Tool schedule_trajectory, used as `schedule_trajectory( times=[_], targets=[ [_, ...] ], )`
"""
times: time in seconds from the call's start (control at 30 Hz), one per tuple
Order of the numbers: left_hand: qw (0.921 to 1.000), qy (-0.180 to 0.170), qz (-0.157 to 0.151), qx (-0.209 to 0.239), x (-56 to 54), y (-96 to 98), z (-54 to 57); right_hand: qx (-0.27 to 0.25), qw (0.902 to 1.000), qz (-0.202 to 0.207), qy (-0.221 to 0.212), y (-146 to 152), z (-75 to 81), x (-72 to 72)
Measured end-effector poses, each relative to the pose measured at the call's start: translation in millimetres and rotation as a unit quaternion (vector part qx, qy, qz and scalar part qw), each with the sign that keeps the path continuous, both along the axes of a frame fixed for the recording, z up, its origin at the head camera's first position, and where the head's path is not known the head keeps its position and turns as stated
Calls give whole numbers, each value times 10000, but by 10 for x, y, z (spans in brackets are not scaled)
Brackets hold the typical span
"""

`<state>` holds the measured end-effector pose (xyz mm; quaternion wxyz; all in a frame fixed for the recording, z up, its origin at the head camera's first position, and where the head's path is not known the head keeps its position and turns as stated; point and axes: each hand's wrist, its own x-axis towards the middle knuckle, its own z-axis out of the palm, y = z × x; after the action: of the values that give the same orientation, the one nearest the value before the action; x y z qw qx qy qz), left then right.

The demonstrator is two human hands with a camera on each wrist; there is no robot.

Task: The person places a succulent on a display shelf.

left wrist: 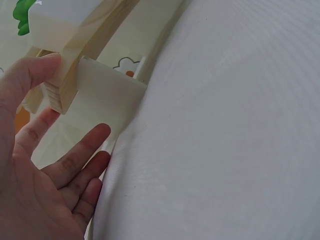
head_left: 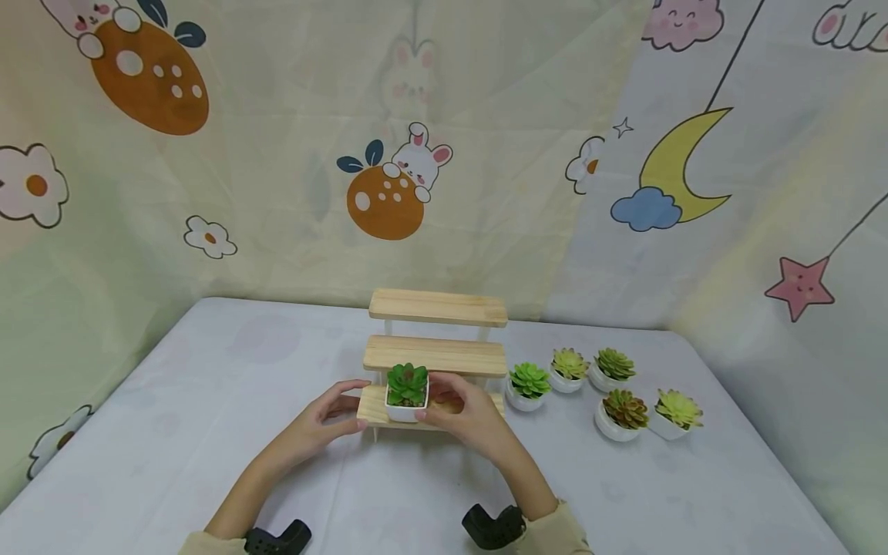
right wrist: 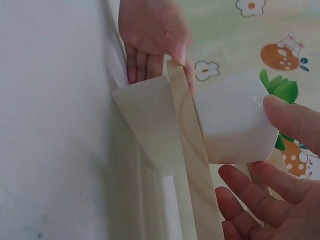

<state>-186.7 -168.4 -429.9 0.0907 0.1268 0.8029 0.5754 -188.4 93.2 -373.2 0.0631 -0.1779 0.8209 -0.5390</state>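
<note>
A three-tier wooden display stand (head_left: 435,356) with white supports stands on the table. On its lowest shelf (right wrist: 192,145), toward the left end, sits a potted green succulent (head_left: 407,385) in a square white pot (right wrist: 235,120). My right hand (head_left: 472,412) holds that pot at its right side, thumb in front and index finger behind, as the right wrist view shows. At the shelf's left end my left hand (head_left: 315,420) pinches the board between thumb and index finger. Its other fingers (left wrist: 77,160) stretch out loosely below the board.
Several more potted succulents stand in a group right of the stand, among them a bright green one (head_left: 529,384) and a reddish one (head_left: 623,412). A white cloth covers the table (head_left: 291,347). Behind it hangs a printed curtain (head_left: 277,154).
</note>
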Motion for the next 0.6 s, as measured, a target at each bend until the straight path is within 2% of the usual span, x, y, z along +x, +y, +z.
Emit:
schedule_trajectory(
  times=[0.27, 0.6],
  targets=[
    [9999, 59, 63, -92, -4, 11, 0, -9, 10000, 17, -13, 30, 4, -6],
    [9997, 148, 44, -167, 1, 7, 9, -216, 9996, 166, -110, 263, 152, -3]
  ],
)
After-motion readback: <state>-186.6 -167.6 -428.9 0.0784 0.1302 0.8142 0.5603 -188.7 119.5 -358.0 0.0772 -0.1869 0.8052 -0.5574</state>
